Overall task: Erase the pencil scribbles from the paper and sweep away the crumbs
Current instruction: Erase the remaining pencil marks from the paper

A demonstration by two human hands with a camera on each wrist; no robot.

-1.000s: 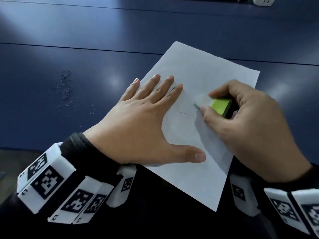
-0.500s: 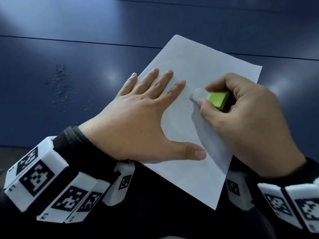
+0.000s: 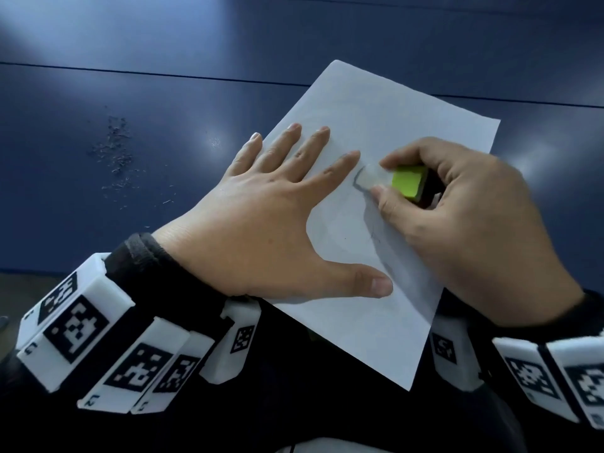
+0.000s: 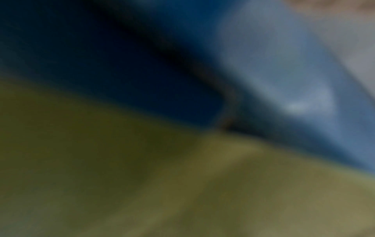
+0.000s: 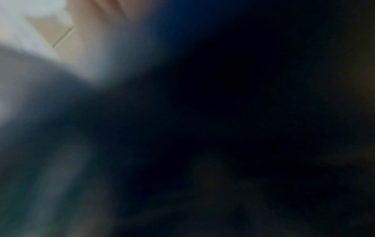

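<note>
head view: white paper lies skewed on the dark blue table, one corner pointing away, the near corner hanging past the table's front edge over dark clothing.

left hand lies flat on the paper's left part, palm down, fingers straight and spread, thumb stretched out to the right along the sheet. little finger sits at the paper's left edge, roughly on the border with the table.

right hand pinches the eraser between thumb on the near side and index finger on the far side, other fingers curled behind it. eraser is white at the tip with a bright green sleeve and a dark band further back. the white tip is down on the paper, just beside the left index fingertip, close but not clearly touching it.

a dark pencil mark curves round the eraser tip on its left side. a few faint thin lines show on the paper below the eraser, partly in the right hand's shadow.

crumbs lie scattered on the table well left of the paper, a loose patch with thinner strays trailing toward the near edge.

both wrists carry white blocks with black-and-white square markers, over black sleeves.

left wrist and right wrist views are blurred, only blue, olive and pale smears, nothing usable.
</note>
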